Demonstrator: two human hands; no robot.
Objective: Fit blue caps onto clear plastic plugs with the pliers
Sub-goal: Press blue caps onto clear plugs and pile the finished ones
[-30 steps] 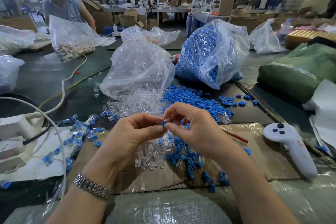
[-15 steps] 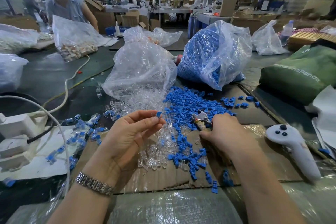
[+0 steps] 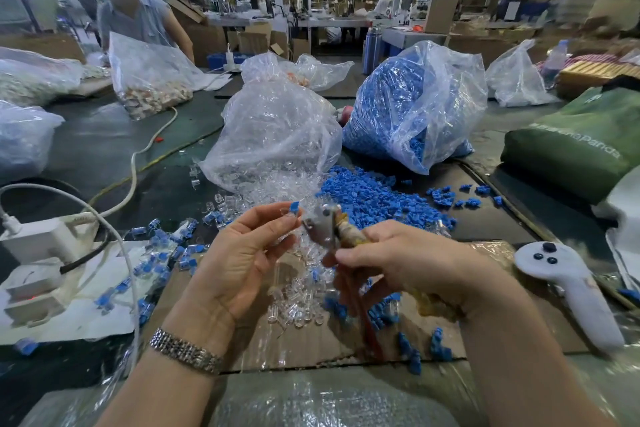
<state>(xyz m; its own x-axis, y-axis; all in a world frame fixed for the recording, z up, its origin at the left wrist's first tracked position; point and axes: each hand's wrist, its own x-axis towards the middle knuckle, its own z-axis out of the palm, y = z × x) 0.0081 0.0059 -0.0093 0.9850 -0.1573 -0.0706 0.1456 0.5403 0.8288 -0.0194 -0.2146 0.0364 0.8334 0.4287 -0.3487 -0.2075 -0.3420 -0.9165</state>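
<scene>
We are working at a dark green table [image 3: 104, 146] in a big factory hall, with a flattened cardboard sheet [image 3: 311, 347] lying in front of us as a work mat. Across the table another person [image 3: 138, 17] is standing behind a plastic bag of pale parts [image 3: 149, 80].

Our left hand [image 3: 239, 260] is turned palm up and is pinching a clear plastic plug [image 3: 285, 213] between thumb and fingertips, with a blue cap [image 3: 294, 207] sitting on its far end. Our right hand [image 3: 405, 260] is gripping the pliers [image 3: 323, 227] by the handles, fingers curled round them; the metal head is pointing up and left, just beside the capped plug. We cannot tell whether the jaws are touching it.

Behind the hands a clear bag [image 3: 273, 135] is spilling loose clear plugs [image 3: 263, 194] onto the table, and next to it a larger bag [image 3: 412, 107] is spilling a heap of blue caps [image 3: 374, 198]. More plugs and caps are lying scattered on the cardboard below our hands. Finished capped pieces [image 3: 162, 253] are lying to the left, near a white power strip [image 3: 34, 239]. A white handheld controller [image 3: 571, 291] is lying to the right, and a green bag [image 3: 581, 142] is resting beyond it.
</scene>
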